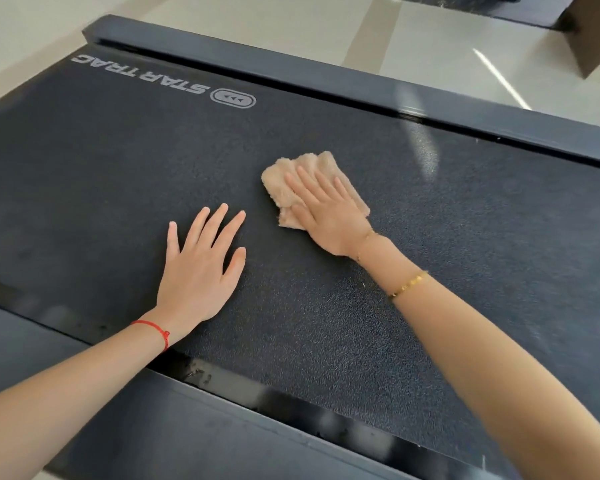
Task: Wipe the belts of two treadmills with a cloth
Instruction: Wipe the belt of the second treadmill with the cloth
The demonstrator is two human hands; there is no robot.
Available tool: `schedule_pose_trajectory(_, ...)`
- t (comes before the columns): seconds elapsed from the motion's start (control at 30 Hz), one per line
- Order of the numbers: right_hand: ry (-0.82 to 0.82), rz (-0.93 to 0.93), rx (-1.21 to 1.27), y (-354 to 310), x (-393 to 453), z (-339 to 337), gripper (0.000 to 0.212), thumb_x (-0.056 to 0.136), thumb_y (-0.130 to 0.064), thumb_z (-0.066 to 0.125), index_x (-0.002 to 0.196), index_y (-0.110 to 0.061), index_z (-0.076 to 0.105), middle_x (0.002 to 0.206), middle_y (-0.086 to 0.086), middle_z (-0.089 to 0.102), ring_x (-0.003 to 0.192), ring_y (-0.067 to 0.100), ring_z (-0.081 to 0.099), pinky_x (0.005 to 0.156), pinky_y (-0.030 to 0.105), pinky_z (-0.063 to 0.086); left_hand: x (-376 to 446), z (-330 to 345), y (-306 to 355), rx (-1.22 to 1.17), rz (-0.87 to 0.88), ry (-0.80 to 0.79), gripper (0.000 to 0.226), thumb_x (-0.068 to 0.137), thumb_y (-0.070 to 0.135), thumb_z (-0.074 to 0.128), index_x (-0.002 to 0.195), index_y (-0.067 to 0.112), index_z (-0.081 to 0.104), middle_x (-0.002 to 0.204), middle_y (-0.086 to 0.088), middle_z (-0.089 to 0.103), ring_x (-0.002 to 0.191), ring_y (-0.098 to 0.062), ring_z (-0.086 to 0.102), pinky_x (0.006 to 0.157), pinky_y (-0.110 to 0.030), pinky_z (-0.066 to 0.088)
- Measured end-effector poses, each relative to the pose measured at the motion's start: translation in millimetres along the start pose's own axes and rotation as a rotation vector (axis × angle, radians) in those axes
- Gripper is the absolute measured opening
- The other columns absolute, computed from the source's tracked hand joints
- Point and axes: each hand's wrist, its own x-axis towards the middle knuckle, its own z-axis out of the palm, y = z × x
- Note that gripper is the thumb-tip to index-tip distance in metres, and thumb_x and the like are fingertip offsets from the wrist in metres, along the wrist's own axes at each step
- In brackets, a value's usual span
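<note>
Head view: right hand (329,216) presses crumpled tan cloth (291,181) (fingers flat) on black belt (118,161); left hand (201,268) flat.

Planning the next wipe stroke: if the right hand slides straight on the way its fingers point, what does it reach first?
The right hand, flat on the cloth, points up-left across the belt. Bare belt lies ahead; the first thing looks like the printed logo, then the far side rail.

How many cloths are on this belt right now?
1. The beige cloth lies mid-belt, pressed flat under the right hand. The left hand rests bare on the belt beside it. No other cloth shows.
</note>
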Motion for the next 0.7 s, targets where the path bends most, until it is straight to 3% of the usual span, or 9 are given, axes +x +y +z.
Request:
schedule_pose_trajectory(0.23,0.041,0.345,-0.019,99,6,-30,0.056,0.107,-0.041,0.016,0.158,-0.026,-0.002,0.166,0.0,-0.006,0.152,0.026,-0.006,0.122,0.042,-0.006,0,-1,2,0.009,-0.008,-0.012,0.062,0.099,0.05,0.014,0.159,0.035,0.013,0.167,0.006,0.014,0.155,-0.017,0.005,0.122,-0.058,0.008)
schedule_pose_trajectory(0.43,0.111,0.537,0.094,88,79,-34,0.056,0.107,-0.036,0.009,0.158,-0.018,-0.003,0.166,0.0,-0.005,0.152,0.026,-0.008,0.122,0.044,-0.011,2,-2,4,0.026,-0.022,-0.022,0.063,0.098,0.051,0.012,0.159,0.035,0.012,0.167,0.007,0.013,0.155,-0.016,0.005,0.122,-0.058,0.009)
schedule_pose_trajectory(0.53,0.086,0.476,0.12,60,109,-31,0.056,0.107,-0.035,0.009,0.158,-0.016,-0.004,0.166,0.001,-0.006,0.152,0.027,-0.009,0.122,0.045,-0.01,3,-2,4,0.028,-0.022,-0.031,0.063,0.097,0.051,0.012,0.159,0.035,0.011,0.167,0.008,0.011,0.155,-0.015,0.003,0.123,-0.057,0.008)
schedule_pose_trajectory(0.7,0.014,0.193,0.065,-13,127,-15,0.055,0.107,-0.031,0.01,0.157,-0.013,-0.005,0.166,0.003,-0.004,0.152,0.026,-0.004,0.123,0.043,-0.004,4,-5,2,-0.003,-0.015,-0.039,0.063,0.097,0.051,0.014,0.158,0.036,0.014,0.166,0.009,0.012,0.154,-0.014,0.003,0.123,-0.057,0.005)
